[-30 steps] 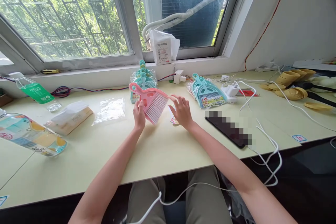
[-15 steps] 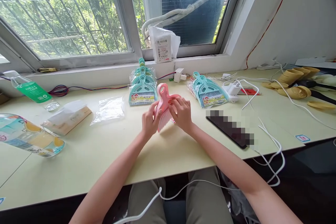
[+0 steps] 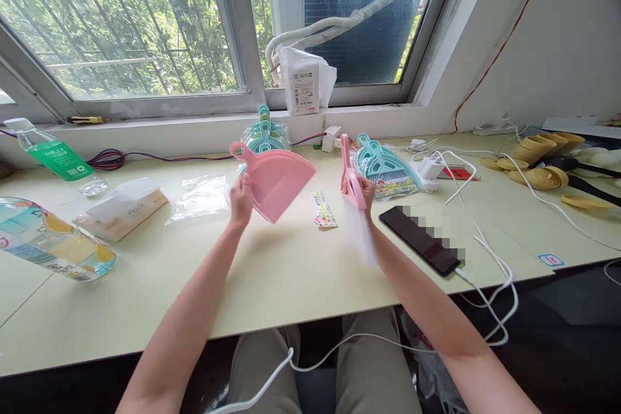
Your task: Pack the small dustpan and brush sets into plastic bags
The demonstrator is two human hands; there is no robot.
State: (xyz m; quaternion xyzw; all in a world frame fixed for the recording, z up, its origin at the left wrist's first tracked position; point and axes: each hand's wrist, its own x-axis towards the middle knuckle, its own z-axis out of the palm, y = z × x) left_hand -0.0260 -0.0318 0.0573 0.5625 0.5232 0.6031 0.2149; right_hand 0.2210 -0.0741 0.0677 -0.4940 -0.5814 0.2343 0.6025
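A pink dustpan (image 3: 280,182) is raised above the table, its handle loop toward the upper left; my left hand (image 3: 241,200) is closed on its left edge. To the right, my right hand (image 3: 359,190) grips a small pink brush (image 3: 356,189) whose pale bristles point down and are blurred by motion. Dustpan and brush are apart. On the table between them lies a colourful printed card (image 3: 323,209). Behind my hands stand a stack of wrapped green dustpan sets (image 3: 264,136) and, farther right, more wrapped green sets (image 3: 385,165).
Left on the table (image 3: 281,284) are a clear plastic bag (image 3: 198,199), a tissue pack (image 3: 121,210), a green-labelled bottle (image 3: 61,158) and a large patterned bottle (image 3: 53,239). A phone (image 3: 420,239) with a white cable lies right, near yellow scoops (image 3: 543,171).
The pink dustpan and brush, together before, are now apart. My left hand has moved left with the dustpan, my right hand right with the brush, and the card between them is uncovered.
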